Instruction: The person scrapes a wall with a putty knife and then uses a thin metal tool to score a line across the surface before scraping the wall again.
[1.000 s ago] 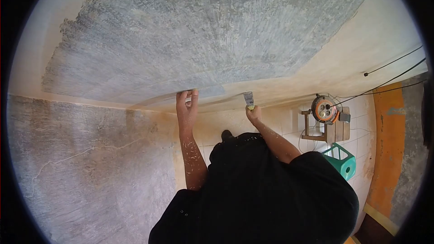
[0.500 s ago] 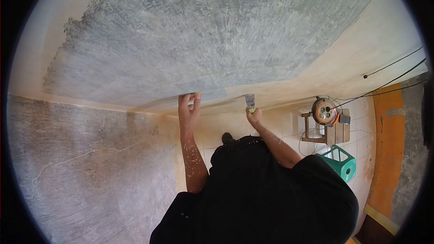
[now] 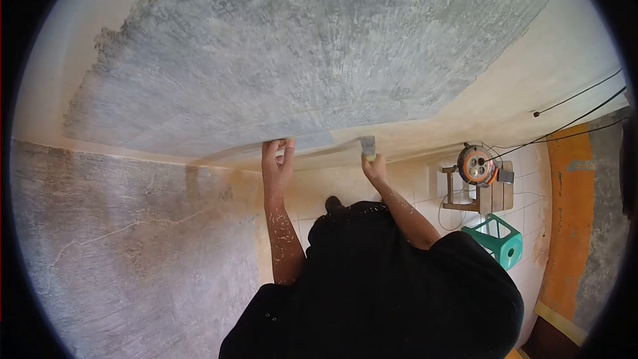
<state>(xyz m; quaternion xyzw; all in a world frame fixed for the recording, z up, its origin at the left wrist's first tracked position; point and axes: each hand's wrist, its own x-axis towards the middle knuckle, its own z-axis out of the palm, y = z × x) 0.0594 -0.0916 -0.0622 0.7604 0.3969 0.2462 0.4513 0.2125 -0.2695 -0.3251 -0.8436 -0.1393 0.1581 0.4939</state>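
Observation:
In the head view, my right hand (image 3: 374, 168) is closed around the yellowish handle of a putty knife (image 3: 368, 145). Its broad grey blade points up against the pale, unscraped strip of wall (image 3: 405, 134). To the left, my left hand (image 3: 278, 163) rests its fingertips on the wall at the lower edge of the scraped grey patch (image 3: 319, 60). Its fingers are bent and the thumb stands apart; nothing shows in it. White flakes speckle both forearms.
At right, a cable reel (image 3: 476, 164) sits on a small wooden bench (image 3: 495, 196), beside a green plastic stool (image 3: 503, 242). Black cables (image 3: 565, 108) cross to it. A rough side wall (image 3: 133, 239) fills the left. Tiled floor (image 3: 432, 213) lies below.
My right hand and the putty knife have shifted slightly upward along the wall. My left hand stays almost in the same place.

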